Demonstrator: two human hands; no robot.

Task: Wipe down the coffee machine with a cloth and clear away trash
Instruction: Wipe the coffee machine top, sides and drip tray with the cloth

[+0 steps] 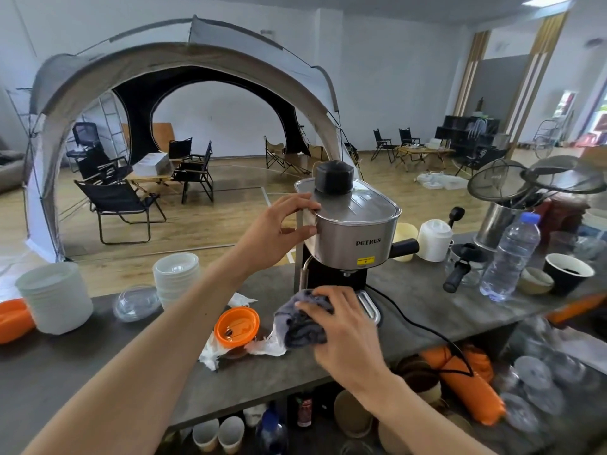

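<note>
A steel coffee machine (356, 239) with a black knob on top stands on the grey counter (427, 290). My left hand (284, 229) grips its upper left corner. My right hand (341, 326) presses a crumpled grey cloth (300, 323) against the machine's drip tray (369, 305) at the base. Just left of the cloth lie crumpled white paper scraps (262, 348) and an orange cup (237, 327) tipped on its side.
Stacks of white lids (54, 297) and bowls (175, 274) and a clear dome lid (136, 302) sit at the left. A water bottle (510, 254), a black paper cup (568, 272), a white container (433, 239) and a portafilter (456, 277) crowd the right. The power cord (423, 326) trails over the front edge.
</note>
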